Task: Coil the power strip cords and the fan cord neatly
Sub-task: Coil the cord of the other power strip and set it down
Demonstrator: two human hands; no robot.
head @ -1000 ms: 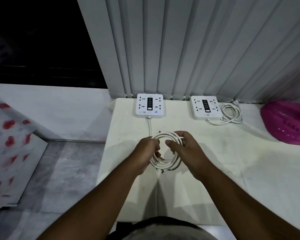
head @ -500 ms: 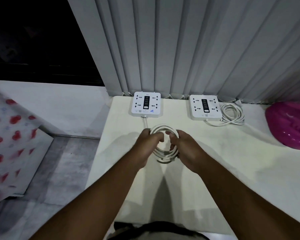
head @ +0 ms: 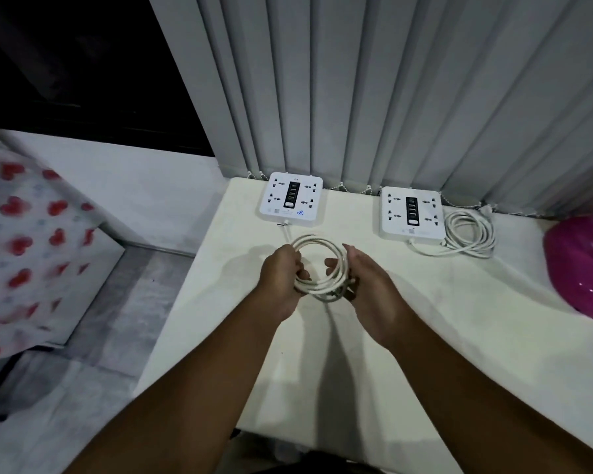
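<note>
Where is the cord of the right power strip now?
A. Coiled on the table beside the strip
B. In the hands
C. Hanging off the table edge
A: the coil lies on the table beside the right strip, away from both hands.

Dim, cool indoor light falls from above onto a cream-white rectangular tabletop (head: 442, 323), where both forearms throw soft double shadows toward the near edge. A glossy magenta plastic object (head: 582, 268) carries small glare spots. The upper-left corner sinks into black. Wide-angle distortion fans the grey vertical blind slats (head: 391, 97); the heart-printed white cloth (head: 24, 254) is smeared soft.
</note>
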